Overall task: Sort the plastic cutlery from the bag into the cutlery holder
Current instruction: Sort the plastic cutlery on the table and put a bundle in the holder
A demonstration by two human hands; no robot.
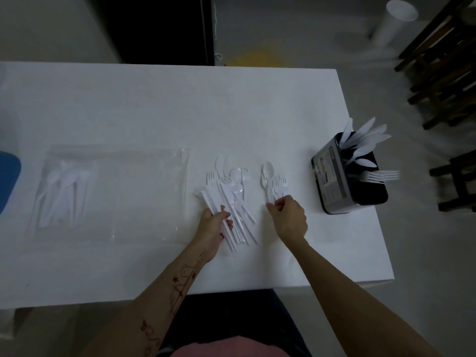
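the left hand point(215, 222) grips a mixed cutlery bundle point(229, 202) as stock; the right hand point(288, 215) pinches a spoon point(266, 176) and forks point(279, 184) for the cutlery holder point(334, 181).

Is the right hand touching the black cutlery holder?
Apart. The head view shows bare white table between the right hand and the cutlery holder.

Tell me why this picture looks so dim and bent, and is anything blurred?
Head view: light is low and flat, so the white cutlery barely stands out from the white table; the wide lens bows the table's edges; the bag shows faint glare on its plastic; the cup on the floor is smeared, out of focus.
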